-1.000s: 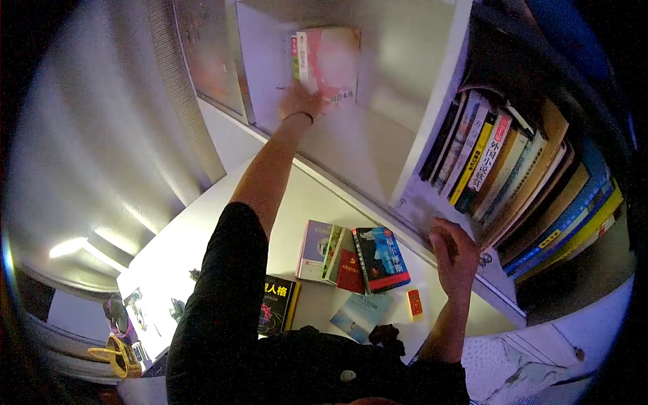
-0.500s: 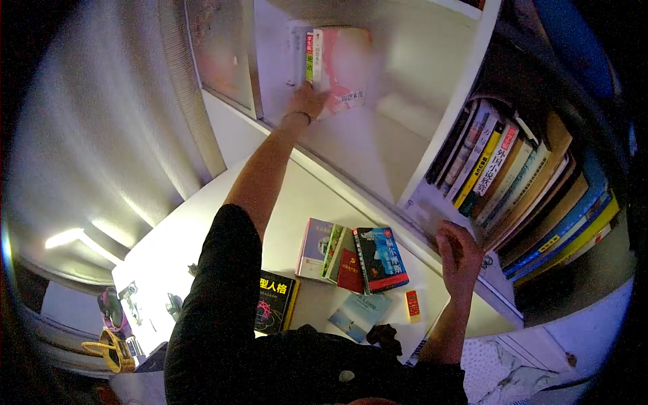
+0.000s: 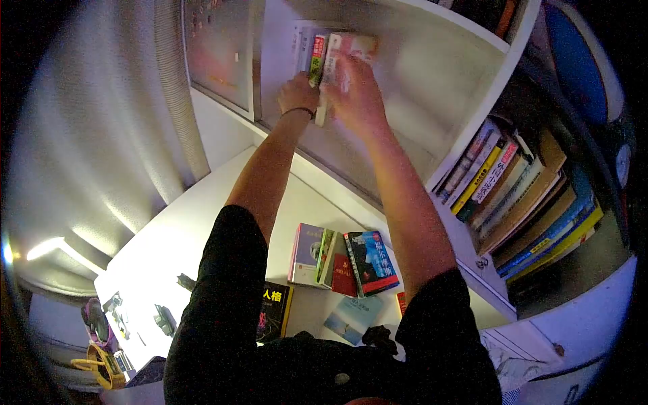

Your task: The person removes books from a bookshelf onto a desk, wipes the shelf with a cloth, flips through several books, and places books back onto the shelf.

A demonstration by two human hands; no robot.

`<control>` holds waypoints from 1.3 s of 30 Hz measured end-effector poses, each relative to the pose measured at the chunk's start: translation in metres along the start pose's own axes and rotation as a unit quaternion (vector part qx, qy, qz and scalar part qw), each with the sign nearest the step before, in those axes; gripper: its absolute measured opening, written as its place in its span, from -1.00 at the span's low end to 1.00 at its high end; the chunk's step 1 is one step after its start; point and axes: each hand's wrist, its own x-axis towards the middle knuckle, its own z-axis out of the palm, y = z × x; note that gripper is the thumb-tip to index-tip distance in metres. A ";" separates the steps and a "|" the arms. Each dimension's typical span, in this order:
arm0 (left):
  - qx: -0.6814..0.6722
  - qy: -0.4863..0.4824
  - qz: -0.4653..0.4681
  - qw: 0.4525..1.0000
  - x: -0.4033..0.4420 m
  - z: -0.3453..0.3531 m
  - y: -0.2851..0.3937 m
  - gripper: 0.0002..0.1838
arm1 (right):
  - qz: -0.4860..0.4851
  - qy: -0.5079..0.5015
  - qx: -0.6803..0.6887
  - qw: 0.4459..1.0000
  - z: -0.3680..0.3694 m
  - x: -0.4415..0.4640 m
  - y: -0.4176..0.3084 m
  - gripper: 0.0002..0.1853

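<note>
In the white shelf compartment, several books stand upright side by side. My left hand is closed at the lower edge of the book with the red and green spine, its fingertips partly hidden. Just to the right, my right hand grips the white and pink book from its right side, its thumb near the spine. The two spines touch or nearly touch at the top. Pale books stand behind my left hand.
Below on the white desk lie a purple-grey book, a small red book, a blue-black book, a pale blue booklet and a black book. More books fill the right shelf. A lamp glows at left.
My right hand has risen from beside the lower right shelf to the white and pink book. My left hand has shifted slightly left, and the white and pink book is turned more spine-on.
</note>
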 end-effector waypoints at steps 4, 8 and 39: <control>0.029 0.056 0.014 0.998 0.004 0.007 0.002 -0.66 | 0.117 0.027 -0.009 0.993 0.025 0.059 0.031 -0.08; 0.093 -0.041 0.021 0.995 0.011 0.009 -0.001 -0.65 | 0.167 0.046 -0.041 0.984 0.030 0.059 0.054 0.13; -0.498 0.321 0.014 0.805 -0.195 -0.145 -0.132 -0.77 | 0.219 -0.001 -0.005 0.976 0.104 0.017 0.095 -0.01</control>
